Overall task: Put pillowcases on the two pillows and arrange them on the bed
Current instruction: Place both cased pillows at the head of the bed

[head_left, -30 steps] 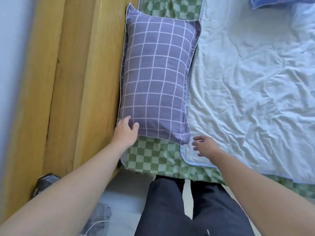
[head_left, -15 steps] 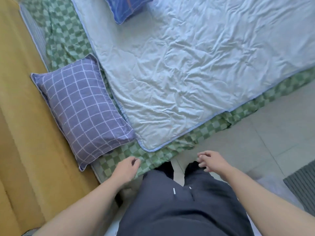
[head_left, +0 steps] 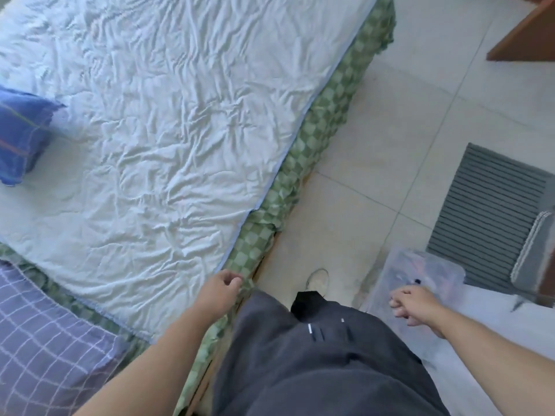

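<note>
Pale floor tiles run along the bed, whose crumpled white quilt covers a green checked sheet; the purple grid-pattern pillow already wears its case and lies at about eight o'clock, while the blue plaid pillow sits at nine o'clock on the quilt. Both hands hold nothing: the left hand hangs loosely curled over the bed's edge, and the right hand, fingers relaxed, hovers above a clear plastic box. Arranging seems the step in hand, so the next move likely calls for reaching across to the blue pillow and setting it beside the purple one.
</note>
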